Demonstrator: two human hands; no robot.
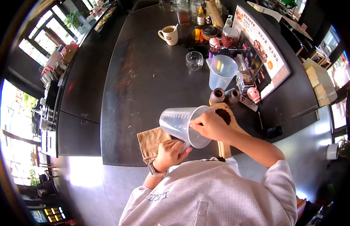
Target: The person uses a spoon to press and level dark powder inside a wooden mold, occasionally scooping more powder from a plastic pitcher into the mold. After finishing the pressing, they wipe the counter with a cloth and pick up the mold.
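Both hands hold a clear plastic measuring jug (182, 125) tipped on its side above the near edge of the dark countertop (144, 86): the right hand (209, 126) is clamped over its rim, the left hand (169, 153) closed beneath its base. A tan woven cloth (150, 142) lies directly under it. A wooden board (225, 120) sits behind the right hand, with two brown cylinders (224, 96), an upright translucent pitcher (222, 71) and a small glass (194, 60) beyond.

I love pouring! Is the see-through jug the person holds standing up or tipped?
Tipped: the jug lies sideways between both hands, mouth pointing left.
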